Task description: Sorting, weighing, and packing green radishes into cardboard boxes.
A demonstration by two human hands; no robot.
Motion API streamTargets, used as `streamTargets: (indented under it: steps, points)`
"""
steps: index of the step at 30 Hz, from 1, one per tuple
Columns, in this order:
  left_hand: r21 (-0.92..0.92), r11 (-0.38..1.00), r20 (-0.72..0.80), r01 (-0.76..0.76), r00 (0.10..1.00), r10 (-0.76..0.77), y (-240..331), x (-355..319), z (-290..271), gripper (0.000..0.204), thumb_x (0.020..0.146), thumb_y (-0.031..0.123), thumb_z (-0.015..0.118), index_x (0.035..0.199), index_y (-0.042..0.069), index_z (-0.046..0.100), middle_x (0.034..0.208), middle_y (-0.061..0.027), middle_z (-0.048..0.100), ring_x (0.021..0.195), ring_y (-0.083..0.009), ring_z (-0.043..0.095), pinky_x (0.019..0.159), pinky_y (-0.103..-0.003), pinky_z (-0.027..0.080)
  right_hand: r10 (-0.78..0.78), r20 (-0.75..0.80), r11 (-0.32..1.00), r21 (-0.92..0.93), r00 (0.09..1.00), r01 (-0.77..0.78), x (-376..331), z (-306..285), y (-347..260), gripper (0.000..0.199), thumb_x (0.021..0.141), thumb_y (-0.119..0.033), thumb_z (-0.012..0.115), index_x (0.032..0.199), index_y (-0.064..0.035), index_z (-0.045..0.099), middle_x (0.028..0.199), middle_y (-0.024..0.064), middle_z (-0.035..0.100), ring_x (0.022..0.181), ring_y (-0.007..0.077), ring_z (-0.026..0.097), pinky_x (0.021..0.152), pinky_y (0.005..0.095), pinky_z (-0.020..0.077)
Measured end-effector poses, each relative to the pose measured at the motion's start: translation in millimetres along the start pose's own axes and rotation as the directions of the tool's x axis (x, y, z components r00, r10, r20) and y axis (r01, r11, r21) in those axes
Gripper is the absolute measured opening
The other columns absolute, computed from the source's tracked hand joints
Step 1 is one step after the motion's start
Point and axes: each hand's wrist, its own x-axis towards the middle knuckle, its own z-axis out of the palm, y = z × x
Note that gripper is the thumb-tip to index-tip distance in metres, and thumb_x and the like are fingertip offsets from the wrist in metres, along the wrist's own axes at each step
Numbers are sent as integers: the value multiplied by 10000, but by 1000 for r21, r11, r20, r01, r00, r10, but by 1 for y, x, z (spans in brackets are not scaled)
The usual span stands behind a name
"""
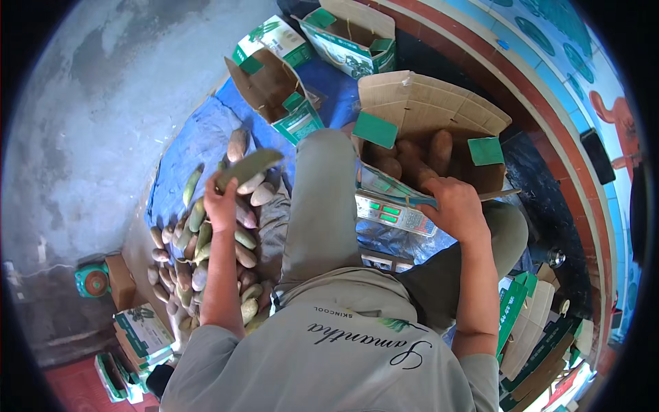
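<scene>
My left hand (221,202) holds up a long green gourd-like fruit (248,168) above a heap of green and brown fruits (199,247) lying on a blue tarp (195,147). My right hand (458,209) grips the near edge of an open cardboard box (429,110) that holds several brown fruits (415,161). The box rests on an electronic scale (395,214) with a green display, just left of my right hand. My knee in grey trousers rises between the two hands.
Two open green-and-white cartons (278,86) (350,38) lie at the far side of the tarp. Flattened cartons (535,329) are stacked at my right, more cartons (141,336) at lower left beside a tape dispenser (93,280). A red-tiled kerb (542,117) curves on the right.
</scene>
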Motion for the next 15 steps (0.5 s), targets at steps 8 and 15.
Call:
streamTargets:
  steps: [8,15]
  points:
    - [-518,841,84,-156,969,232,171,2,27,345,792,37,669,1111,0,546,979,-52,601,892,-115,559,808,-254,454,-47,-52,999,1,998,47,-7,-1,5,310,690,-272,717,905,-75,611,846,109,631,817,282,618,707,385,488]
    - [-600,800,460,-11,813,356,220,-26,116,363,781,28,666,1122,12,543,1008,-65,605,910,-124,564,815,-264,461,-32,-48,999,17,998,33,-7,-3,6,316,698,-266,707,926,-68,613,860,112,633,832,285,618,721,389,491]
